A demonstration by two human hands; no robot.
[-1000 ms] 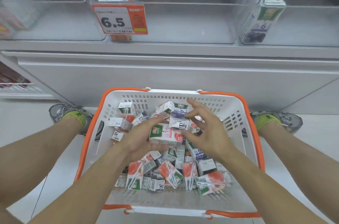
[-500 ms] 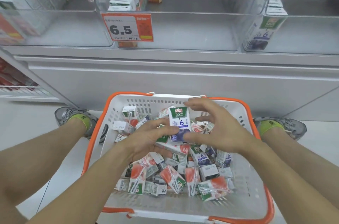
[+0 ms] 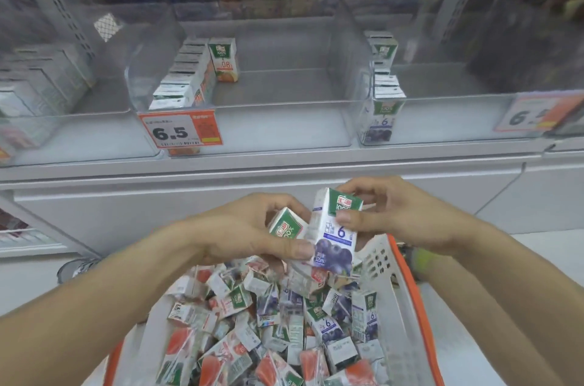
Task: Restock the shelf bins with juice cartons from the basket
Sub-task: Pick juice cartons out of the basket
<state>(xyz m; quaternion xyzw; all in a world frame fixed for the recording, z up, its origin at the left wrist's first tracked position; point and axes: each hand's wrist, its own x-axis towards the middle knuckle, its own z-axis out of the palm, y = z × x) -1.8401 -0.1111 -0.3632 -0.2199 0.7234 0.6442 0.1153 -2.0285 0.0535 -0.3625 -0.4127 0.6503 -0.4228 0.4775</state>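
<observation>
A white basket with an orange rim (image 3: 407, 287) sits low in view, full of several small juice cartons (image 3: 240, 328), red-printed and blueberry-printed. My right hand (image 3: 401, 215) pinches an upright blueberry carton (image 3: 335, 237) near its green top, above the basket's far end. My left hand (image 3: 240, 231) grips a second green-topped carton (image 3: 286, 224), and its thumb touches the blueberry carton's lower left corner. Behind, a clear middle shelf bin (image 3: 284, 123) holds a row of orange-juice cartons (image 3: 186, 79) on its left side. The right bin (image 3: 442, 117) holds a row of blueberry cartons (image 3: 382, 101).
A red price tag reading 6.5 (image 3: 180, 131) hangs on the middle bin's front, and another tag (image 3: 534, 114) on the right bin. A left bin (image 3: 38, 95) holds more cartons. A grey shelf ledge (image 3: 284, 164) runs below the bins. A shoe (image 3: 79, 268) stands left of the basket.
Both hands have risen out of the basket with the two cartons, and the view has tilted up toward the shelf bins. The blueberry carton now stands upright between the hands.
</observation>
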